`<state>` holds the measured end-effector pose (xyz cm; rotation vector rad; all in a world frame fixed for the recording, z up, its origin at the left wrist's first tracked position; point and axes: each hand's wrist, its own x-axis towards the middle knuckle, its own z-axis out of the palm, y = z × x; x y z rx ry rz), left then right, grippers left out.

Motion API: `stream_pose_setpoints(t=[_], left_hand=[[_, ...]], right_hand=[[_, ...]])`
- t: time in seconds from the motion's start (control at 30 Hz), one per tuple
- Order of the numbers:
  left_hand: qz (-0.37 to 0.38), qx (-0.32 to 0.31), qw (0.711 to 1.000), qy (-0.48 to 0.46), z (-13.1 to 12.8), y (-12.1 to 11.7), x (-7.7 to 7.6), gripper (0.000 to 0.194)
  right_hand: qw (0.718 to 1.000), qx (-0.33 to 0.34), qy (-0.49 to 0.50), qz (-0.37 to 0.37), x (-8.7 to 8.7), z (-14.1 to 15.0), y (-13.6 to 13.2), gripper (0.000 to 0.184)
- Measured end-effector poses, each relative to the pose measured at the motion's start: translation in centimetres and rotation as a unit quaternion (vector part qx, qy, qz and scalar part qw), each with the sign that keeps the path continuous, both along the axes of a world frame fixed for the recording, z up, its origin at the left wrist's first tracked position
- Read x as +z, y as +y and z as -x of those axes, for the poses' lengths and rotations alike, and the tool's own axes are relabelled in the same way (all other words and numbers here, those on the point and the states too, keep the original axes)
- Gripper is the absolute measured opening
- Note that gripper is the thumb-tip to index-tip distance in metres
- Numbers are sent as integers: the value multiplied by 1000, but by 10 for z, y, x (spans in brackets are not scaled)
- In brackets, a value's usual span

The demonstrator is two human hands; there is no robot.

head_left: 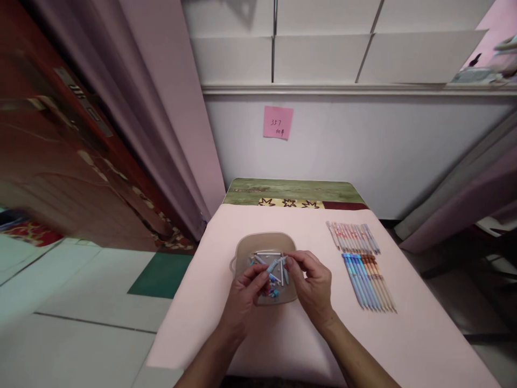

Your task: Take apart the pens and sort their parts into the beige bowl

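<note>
My left hand (245,291) pinches a light blue pen barrel (273,265) between thumb and fingertips, over a beige plastic basin (267,235). Across from it, my right hand (313,281) is closed in a pinch at the upper end of the barrel, on a small pale tip-like piece (284,258) too small to make out well. Loose pen parts lie in the basin below: white refills (268,254), pale blue barrels and several small blue pieces (273,293). Both hands partly cover the basin's contents.
Right of the basin, a row of blue and tan pens (369,283) lies side by side, with a row of pinkish and grey pens (353,238) behind it. A pale pink cloth (194,328) covers the table. A pink note (278,123) is stuck on the wall.
</note>
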<state>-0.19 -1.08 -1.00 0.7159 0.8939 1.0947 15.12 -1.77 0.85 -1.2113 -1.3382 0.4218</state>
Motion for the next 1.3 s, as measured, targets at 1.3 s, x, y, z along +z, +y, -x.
stream_pose_setpoints(t=[1.3], left_hand=[[136,74,960,-232,15,5,18,11]], right_hand=[[982,159,-87,60,11,39,14,17]])
